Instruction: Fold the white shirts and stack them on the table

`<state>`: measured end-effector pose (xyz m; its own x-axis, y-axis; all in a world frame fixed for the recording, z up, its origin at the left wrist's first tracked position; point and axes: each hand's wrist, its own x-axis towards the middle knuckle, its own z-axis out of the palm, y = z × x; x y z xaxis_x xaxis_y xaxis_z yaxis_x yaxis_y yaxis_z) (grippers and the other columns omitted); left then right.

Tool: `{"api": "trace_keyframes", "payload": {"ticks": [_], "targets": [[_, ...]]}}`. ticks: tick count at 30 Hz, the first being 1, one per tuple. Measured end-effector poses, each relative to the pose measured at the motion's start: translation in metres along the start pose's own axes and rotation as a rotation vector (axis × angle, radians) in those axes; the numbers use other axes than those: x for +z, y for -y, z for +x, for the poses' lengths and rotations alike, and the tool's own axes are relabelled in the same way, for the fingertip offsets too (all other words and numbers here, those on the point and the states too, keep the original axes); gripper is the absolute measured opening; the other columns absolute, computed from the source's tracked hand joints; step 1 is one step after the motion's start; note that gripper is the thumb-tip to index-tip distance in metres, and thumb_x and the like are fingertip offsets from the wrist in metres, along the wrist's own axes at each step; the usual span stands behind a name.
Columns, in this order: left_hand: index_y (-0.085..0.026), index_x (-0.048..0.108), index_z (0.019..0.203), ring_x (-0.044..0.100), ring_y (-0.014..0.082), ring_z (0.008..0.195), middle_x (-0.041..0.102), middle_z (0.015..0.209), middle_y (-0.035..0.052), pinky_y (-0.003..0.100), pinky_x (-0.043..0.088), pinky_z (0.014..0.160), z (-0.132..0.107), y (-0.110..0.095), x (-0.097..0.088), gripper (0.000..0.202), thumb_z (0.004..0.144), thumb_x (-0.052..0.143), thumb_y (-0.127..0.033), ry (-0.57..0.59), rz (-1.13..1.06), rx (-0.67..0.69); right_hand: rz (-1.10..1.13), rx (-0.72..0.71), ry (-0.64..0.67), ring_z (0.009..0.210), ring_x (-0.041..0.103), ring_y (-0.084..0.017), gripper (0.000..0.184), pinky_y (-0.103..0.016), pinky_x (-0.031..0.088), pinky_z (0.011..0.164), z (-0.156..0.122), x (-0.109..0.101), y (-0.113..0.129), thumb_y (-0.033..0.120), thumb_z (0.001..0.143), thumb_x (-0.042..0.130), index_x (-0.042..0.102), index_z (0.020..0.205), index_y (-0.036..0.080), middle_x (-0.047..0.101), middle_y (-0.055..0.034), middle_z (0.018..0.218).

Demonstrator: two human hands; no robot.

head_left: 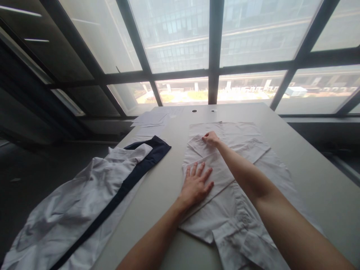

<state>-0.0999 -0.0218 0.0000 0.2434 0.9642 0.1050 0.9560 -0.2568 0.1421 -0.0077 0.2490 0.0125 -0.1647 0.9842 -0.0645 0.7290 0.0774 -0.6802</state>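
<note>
Head view: white garment (270,176) lies on the pale table (315,168), right of ctr, running down past the bottom of the frame. L hand (197,183) is palm-down on it, fingers spread, pressing a folded-over section. R hand (211,138) reaches further up & looks to be pinching the corner of a cuff (198,145) b/w thumb & fingertips, tho the hand hides part of its own grip, so not 100% sure. Risks: if R pulls hard w/ L pressing lightly, the folded layer could skew or drag the fabric under it, b/c the layers lie loose & slick cloth gives little hold. If L lifts too soon, creases could set under the fold; the lower part nr the bottom edge is already bunched. R forearm spans the cloth, so a low sweep could rumple it; can't tell if it's touching now. On the left, a 2nd white garment (75,195) w/ a navy strip (128,182) spreads over the table's L side & apparently past the edge, so its own wt. might slide it off if bumped. Loose papers (152,118) at the far L corner could slip too, if that garment gets shoved into them.
</note>
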Motion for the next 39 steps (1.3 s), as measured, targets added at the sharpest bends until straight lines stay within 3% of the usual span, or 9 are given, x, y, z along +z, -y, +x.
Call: {"api": "trace_keyframes", "payload": {"ticks": [15,19,22,24,27,32,36,39], "targets": [[-0.039,0.037,0.155,0.013,0.0357,0.154,0.026,0.167,0.0014,0.061,0.010,0.123,-0.001,0.000,0.000,0.059,0.100,0.037,-0.061,0.000,-0.007,-0.006,-0.080,-0.002,-0.068,0.099,0.069,-0.025,0.018,-0.038,0.042,0.097,0.000,0.007,0.007,0.034,0.089,0.066,0.076,0.092,0.020,0.077,-0.0101,0.098],[-0.039,0.037,0.155,0.013,0.0359,0.154,0.025,0.167,0.0020,0.061,0.011,0.122,-0.001,0.001,0.001,0.059,0.101,0.035,-0.062,-0.009,0.000,0.002,-0.093,-0.095,-0.180,0.114,0.062,-0.026,0.031,-0.036,0.043,0.099,-0.018,-0.005,0.010,0.033,0.099,0.048,0.072,0.111,0.019,0.071,-0.0146,0.118],[-0.038,0.038,0.155,0.014,0.0362,0.154,0.025,0.167,0.0030,0.062,0.011,0.122,-0.001,0.001,0.002,0.059,0.101,0.036,-0.061,-0.013,-0.001,0.007,-0.098,-0.195,-0.258,0.124,0.055,-0.026,0.039,-0.035,0.040,0.106,-0.048,-0.019,0.002,0.026,0.099,0.041,0.065,0.127,0.016,0.063,-0.0153,0.134],[-0.037,0.038,0.155,0.014,0.0363,0.154,0.026,0.167,0.0040,0.062,0.011,0.122,-0.001,0.001,0.003,0.059,0.101,0.036,-0.060,-0.019,0.002,0.011,-0.104,-0.250,-0.285,0.129,0.051,-0.027,0.043,-0.038,0.038,0.110,-0.074,-0.028,-0.013,0.025,0.097,0.042,0.060,0.134,0.015,0.059,-0.0144,0.140],[-0.037,0.038,0.155,0.015,0.0365,0.154,0.027,0.167,0.0047,0.062,0.011,0.121,0.000,0.001,0.004,0.059,0.101,0.038,-0.060,-0.028,0.016,0.009,-0.177,-0.277,-0.300,0.140,0.041,-0.031,0.052,-0.046,0.035,0.114,-0.114,-0.046,-0.055,0.031,0.098,0.040,0.050,0.147,0.016,0.046,-0.0139,0.155],[-0.036,0.036,0.156,0.015,0.0365,0.153,0.026,0.167,0.0047,0.061,0.013,0.121,0.001,0.001,0.003,0.060,0.101,0.040,-0.059,-0.011,0.038,0.009,-0.398,-0.058,-0.283,0.152,0.023,-0.033,0.064,-0.056,0.027,0.119,-0.174,-0.088,-0.150,0.041,0.101,0.026,0.035,0.156,0.011,0.029,-0.0167,0.165],[-0.036,0.037,0.156,0.016,0.0359,0.153,0.026,0.167,0.0048,0.060,0.014,0.121,0.003,0.002,0.003,0.059,0.101,0.041,-0.056,0.003,0.056,0.001,-0.541,-0.075,-0.247,0.153,0.021,-0.031,0.061,-0.061,0.019,0.121,-0.216,-0.116,-0.207,0.042,0.102,0.024,0.042,0.153,0.014,0.032,-0.0149,0.164],[-0.036,0.037,0.156,0.017,0.0358,0.153,0.027,0.167,0.0053,0.059,0.014,0.121,0.004,0.002,0.002,0.059,0.101,0.041,-0.055,0.003,0.074,0.002,-0.596,-0.079,-0.204,0.152,0.025,-0.030,0.060,-0.057,0.020,0.121,-0.236,-0.125,-0.225,0.043,0.101,0.028,0.043,0.153,0.016,0.034,-0.0151,0.163]]}}
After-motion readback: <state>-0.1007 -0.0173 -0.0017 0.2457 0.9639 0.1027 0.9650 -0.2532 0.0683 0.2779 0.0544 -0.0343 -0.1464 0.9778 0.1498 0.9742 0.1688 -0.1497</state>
